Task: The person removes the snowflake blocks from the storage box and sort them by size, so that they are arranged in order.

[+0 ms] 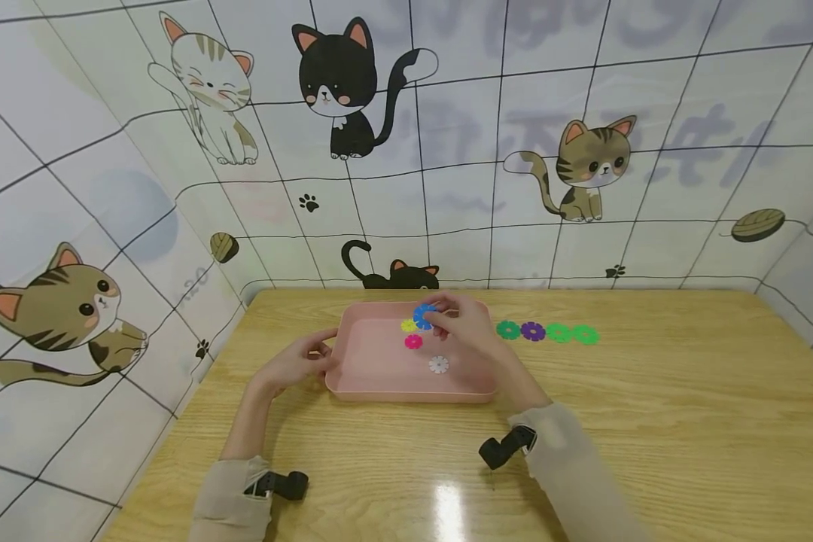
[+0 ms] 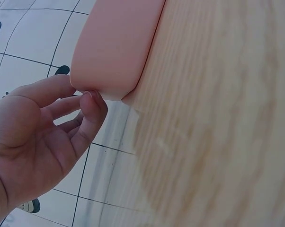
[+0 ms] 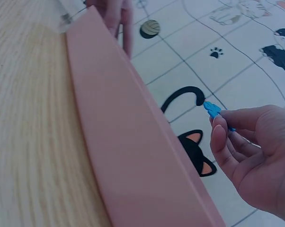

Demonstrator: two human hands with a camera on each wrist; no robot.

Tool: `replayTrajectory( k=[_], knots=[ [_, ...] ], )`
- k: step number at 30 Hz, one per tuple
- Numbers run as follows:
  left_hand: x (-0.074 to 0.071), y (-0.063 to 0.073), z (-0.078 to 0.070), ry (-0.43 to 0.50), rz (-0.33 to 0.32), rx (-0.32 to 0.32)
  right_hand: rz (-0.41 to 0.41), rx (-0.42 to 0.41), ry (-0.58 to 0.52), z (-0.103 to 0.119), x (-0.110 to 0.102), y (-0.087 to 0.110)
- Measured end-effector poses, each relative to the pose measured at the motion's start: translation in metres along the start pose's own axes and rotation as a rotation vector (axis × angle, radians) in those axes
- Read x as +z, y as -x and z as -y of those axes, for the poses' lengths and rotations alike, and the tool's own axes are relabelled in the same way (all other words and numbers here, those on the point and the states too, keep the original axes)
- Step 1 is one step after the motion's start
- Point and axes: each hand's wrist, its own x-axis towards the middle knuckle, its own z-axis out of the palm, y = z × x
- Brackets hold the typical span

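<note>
A pink tray [image 1: 379, 388] lies on the table, with yellow [image 1: 408, 325], magenta [image 1: 413, 342] and white [image 1: 439, 365] snowflake discs inside it. Above its far part, my right hand [image 1: 462, 322] pinches a blue snowflake disc [image 1: 423, 316] between thumb and fingertips. The right wrist view shows this blue disc [image 3: 212, 109] nearly edge-on, higher than the tray wall [image 3: 128, 123]. At the tray's left side, my left hand [image 1: 299, 363] holds the edge. Close up in the left wrist view, thumb and index finger meet the tray corner [image 2: 109, 52]; some fingertips are hidden.
Right of the tray, a row of discs lies on the wooden table [image 1: 650, 421]: teal [image 1: 508, 330], purple [image 1: 533, 331] and two light green ones [image 1: 572, 333]. A cat-patterned backdrop [image 1: 461, 188] rises behind the table's far edge. Both wrists carry small black cameras.
</note>
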Motion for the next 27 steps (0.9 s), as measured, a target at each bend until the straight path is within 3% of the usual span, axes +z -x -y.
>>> replayTrajectory(
  k=[8, 13, 20, 27],
  knots=[
    [-0.001, 0.001, 0.001, -0.004, 0.0, -0.005, -0.038, -0.005, -0.029, 0.004, -0.038, 0.018],
    [-0.001, 0.001, 0.001, 0.005, 0.008, 0.0, -0.079, -0.028, -0.005, -0.005, -0.064, 0.026],
    [0.0, 0.001, 0.001, -0.01, 0.001, 0.0, -0.124, 0.011, 0.062, -0.01, -0.104, 0.044],
    [0.0, 0.0, 0.001, -0.02, 0.0, -0.001, -0.168, -0.02, 0.089, -0.018, -0.146, 0.064]
  ],
)
